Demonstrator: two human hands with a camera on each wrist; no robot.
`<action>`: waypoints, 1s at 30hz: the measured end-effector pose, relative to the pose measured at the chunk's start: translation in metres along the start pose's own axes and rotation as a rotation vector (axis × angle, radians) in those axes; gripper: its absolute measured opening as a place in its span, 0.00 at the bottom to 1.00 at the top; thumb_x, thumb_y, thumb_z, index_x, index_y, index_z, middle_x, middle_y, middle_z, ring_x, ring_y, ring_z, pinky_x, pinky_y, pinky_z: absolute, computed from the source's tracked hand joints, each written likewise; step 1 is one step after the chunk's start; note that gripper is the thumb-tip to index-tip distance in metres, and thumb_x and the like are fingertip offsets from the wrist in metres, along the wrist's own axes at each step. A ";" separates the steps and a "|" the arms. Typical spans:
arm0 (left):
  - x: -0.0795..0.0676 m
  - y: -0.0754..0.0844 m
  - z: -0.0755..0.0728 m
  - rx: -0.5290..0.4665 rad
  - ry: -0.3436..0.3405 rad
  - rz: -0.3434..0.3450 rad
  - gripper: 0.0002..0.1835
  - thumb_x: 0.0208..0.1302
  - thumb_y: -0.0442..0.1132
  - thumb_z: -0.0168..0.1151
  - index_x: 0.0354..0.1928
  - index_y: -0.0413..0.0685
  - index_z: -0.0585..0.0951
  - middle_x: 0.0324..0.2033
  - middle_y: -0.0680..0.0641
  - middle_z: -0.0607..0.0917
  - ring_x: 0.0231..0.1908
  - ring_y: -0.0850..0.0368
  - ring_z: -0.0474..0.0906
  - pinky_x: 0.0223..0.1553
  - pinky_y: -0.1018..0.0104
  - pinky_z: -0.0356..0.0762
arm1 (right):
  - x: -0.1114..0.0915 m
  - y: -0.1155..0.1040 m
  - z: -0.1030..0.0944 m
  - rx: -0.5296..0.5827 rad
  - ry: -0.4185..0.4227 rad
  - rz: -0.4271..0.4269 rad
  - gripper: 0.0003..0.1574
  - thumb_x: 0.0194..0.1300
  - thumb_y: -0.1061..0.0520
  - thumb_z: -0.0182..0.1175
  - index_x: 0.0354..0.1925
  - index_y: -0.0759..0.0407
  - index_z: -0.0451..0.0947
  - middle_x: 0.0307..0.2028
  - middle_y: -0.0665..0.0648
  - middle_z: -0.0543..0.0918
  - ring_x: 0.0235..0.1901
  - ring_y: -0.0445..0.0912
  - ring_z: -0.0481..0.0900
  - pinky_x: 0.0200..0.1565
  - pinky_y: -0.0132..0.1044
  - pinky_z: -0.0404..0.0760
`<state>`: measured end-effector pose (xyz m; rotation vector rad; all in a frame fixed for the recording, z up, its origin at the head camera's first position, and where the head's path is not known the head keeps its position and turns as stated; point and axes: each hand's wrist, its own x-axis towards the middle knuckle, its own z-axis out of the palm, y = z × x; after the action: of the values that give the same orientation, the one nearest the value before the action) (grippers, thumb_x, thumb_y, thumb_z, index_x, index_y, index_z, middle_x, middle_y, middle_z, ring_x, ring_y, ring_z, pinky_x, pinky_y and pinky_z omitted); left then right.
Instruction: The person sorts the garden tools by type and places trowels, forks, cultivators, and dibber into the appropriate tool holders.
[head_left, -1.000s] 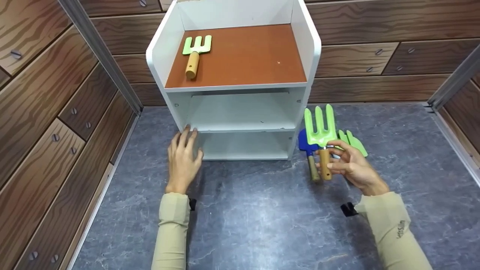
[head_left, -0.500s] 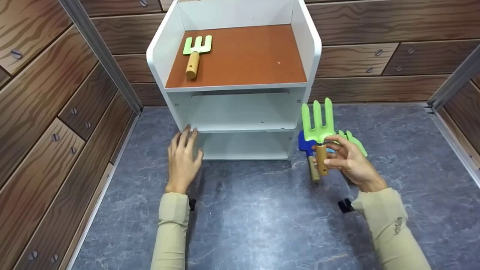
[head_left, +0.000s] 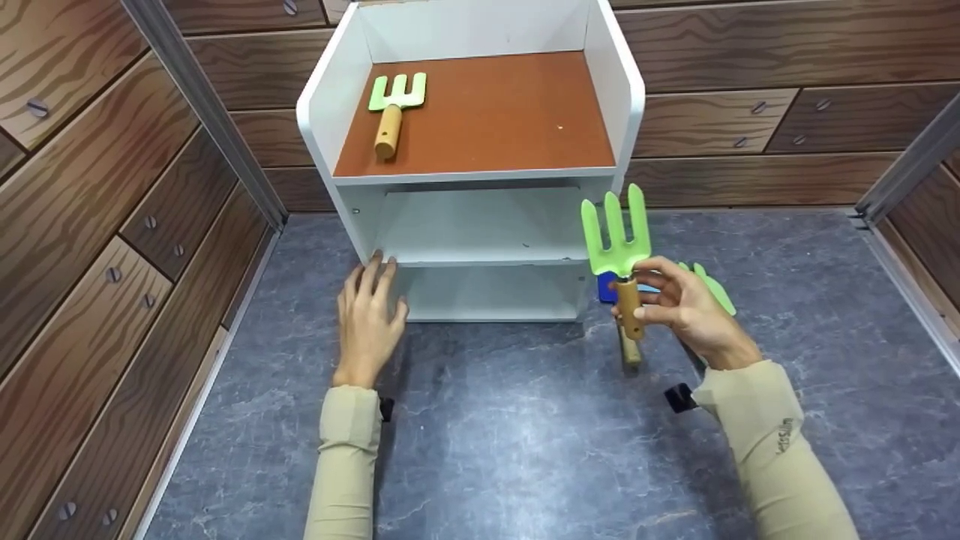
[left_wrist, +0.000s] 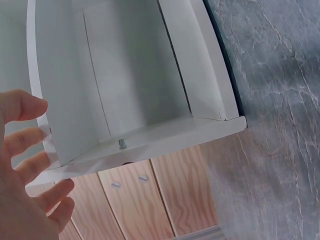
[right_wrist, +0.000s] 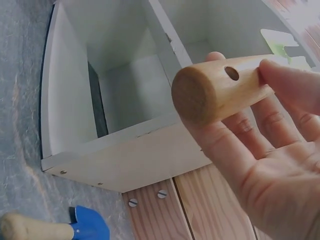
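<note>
My right hand point(head_left: 686, 315) holds a hand fork point(head_left: 616, 255) by its wooden handle, the green tines pointing up, above the floor at the shelf unit's right front corner. In the right wrist view the thumb and fingers wrap the fork's handle point(right_wrist: 225, 87). My left hand point(head_left: 367, 322) rests its fingertips at the left front edge of the white shelf unit point(head_left: 480, 178), fingers loosely bent and holding nothing. Another green hand fork point(head_left: 388, 127) lies on the unit's brown top, at the left.
On the floor behind the held fork lies a blue trowel point(head_left: 606, 288), partly hidden; its blade point(right_wrist: 94, 227) shows in the right wrist view. Next to it is a light-green object point(head_left: 716, 290), partly covered by my right hand. Wood-patterned walls point(head_left: 750, 37) enclose the grey floor point(head_left: 510, 450).
My right hand has moved left and a little upward with the fork, toward the shelf unit. My left hand stays at the unit's edge.
</note>
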<state>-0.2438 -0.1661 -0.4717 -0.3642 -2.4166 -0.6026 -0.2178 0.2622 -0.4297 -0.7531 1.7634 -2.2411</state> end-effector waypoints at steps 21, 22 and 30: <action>-0.001 -0.001 0.002 0.011 -0.008 -0.010 0.31 0.61 0.31 0.69 0.67 0.38 0.76 0.68 0.37 0.72 0.63 0.32 0.67 0.58 0.33 0.69 | 0.030 -0.015 0.018 -0.100 -0.069 -0.015 0.30 0.61 0.82 0.54 0.60 0.66 0.73 0.52 0.60 0.83 0.45 0.56 0.86 0.42 0.47 0.87; -0.001 -0.001 0.002 0.010 -0.005 -0.009 0.31 0.61 0.31 0.69 0.67 0.38 0.76 0.68 0.37 0.72 0.63 0.32 0.67 0.58 0.33 0.69 | 0.032 -0.016 0.020 -0.102 -0.074 -0.015 0.31 0.61 0.82 0.54 0.60 0.66 0.73 0.52 0.61 0.83 0.45 0.56 0.86 0.41 0.47 0.87; 0.000 0.000 0.001 0.001 -0.005 -0.006 0.29 0.62 0.33 0.67 0.67 0.38 0.76 0.68 0.38 0.72 0.63 0.32 0.67 0.59 0.33 0.68 | 0.044 -0.019 0.030 -0.112 -0.068 0.018 0.33 0.58 0.82 0.55 0.58 0.62 0.74 0.52 0.58 0.84 0.44 0.56 0.87 0.45 0.53 0.86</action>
<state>-0.2439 -0.1661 -0.4725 -0.3582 -2.4238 -0.6034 -0.2376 0.2222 -0.3945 -0.8218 1.8681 -2.0944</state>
